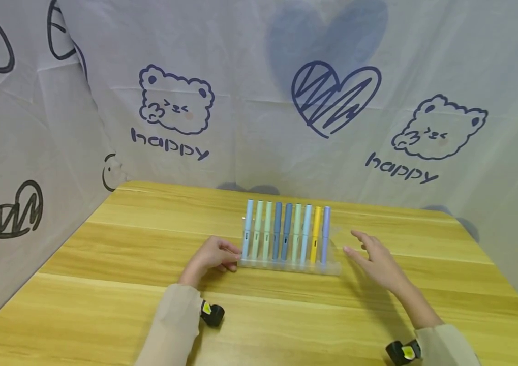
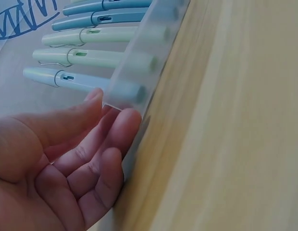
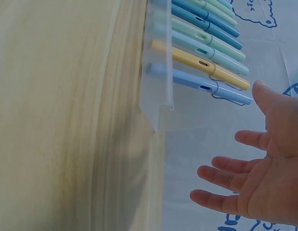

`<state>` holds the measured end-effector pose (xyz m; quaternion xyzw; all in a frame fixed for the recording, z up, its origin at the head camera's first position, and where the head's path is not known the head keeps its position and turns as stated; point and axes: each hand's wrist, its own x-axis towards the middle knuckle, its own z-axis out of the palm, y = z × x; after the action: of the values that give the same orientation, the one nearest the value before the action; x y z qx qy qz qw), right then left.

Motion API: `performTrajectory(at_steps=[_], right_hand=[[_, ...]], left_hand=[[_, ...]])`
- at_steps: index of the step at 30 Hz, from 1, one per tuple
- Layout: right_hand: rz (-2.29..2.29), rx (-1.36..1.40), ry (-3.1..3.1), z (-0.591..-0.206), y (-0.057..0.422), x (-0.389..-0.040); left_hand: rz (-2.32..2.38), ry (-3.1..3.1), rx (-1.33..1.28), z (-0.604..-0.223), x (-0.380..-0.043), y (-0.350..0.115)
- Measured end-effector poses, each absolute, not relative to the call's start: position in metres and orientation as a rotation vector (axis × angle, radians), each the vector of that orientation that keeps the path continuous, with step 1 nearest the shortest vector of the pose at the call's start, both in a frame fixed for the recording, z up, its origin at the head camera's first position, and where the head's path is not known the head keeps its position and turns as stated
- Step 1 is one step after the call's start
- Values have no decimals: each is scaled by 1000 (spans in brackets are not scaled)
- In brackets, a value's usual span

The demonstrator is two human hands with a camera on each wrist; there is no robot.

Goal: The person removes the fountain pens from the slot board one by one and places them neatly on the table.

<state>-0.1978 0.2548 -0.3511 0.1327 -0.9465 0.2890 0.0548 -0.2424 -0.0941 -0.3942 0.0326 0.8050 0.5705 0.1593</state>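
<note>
A clear plastic pen stand [image 1: 290, 266] holds a row of several capped pens, leaning upright side by side. From left to right they run light blue [image 1: 247, 229], pale green, dark blue, pale green, light blue, yellow [image 1: 316, 234] and lilac [image 1: 325, 235]. My left hand [image 1: 215, 256] is at the stand's left end, its thumb and curled fingers pinching the corner, as the left wrist view [image 2: 86, 149] also shows. Beyond the opposite end, my right hand [image 1: 375, 262] hovers with spread fingers, apart from the stand; nothing lies in its palm [image 3: 279, 168].
Under everything lies a wood-grain table [image 1: 149, 325]. White cloth [image 1: 249, 122] printed with bears, hearts and lettering hangs behind it and along the sides. Each wrist wears a small black camera [image 1: 213, 314].
</note>
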Motion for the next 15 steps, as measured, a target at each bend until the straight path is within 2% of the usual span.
performTrajectory(at_steps=[15], right_hand=[[873,406,-2874,-353,255,-198]], left_hand=[[1743,2200,54,-396,-243,-94]])
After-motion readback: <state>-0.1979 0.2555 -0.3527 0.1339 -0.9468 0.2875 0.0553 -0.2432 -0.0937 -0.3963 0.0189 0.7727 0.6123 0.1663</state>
